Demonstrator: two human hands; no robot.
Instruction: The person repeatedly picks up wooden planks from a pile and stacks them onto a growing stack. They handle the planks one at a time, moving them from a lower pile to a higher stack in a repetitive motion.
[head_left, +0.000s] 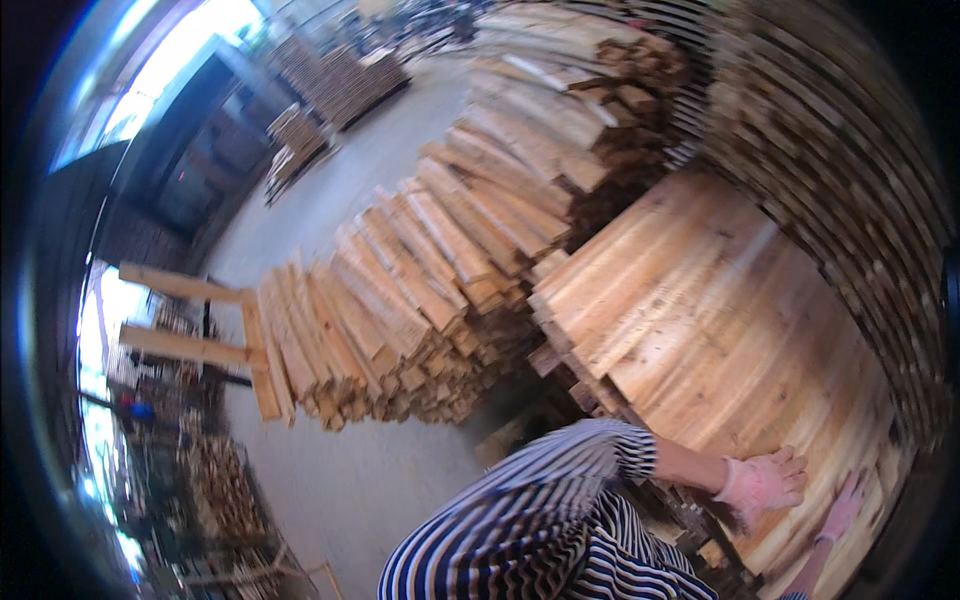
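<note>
Both my hands, in pink gloves, rest on the layer of pale, knotty wooden boards (690, 300) laid side by side on top of a stack. My left hand (765, 485) presses down near the stack's left edge, its fingers spread over the wood. Farther right and a little lower, my right hand (845, 508) lies flat with its fingers stretched along the surface. Neither hand grips anything. A striped sleeve (530, 510) covers much of my left arm.
A long row of loose planks (400, 270) runs along the left of the stack. Tall layers of stacked boards (830, 170) rise close on the right. Concrete floor (330, 480) shows at lower left. Farther off stand a wooden frame (195, 350) and more board piles (340, 80).
</note>
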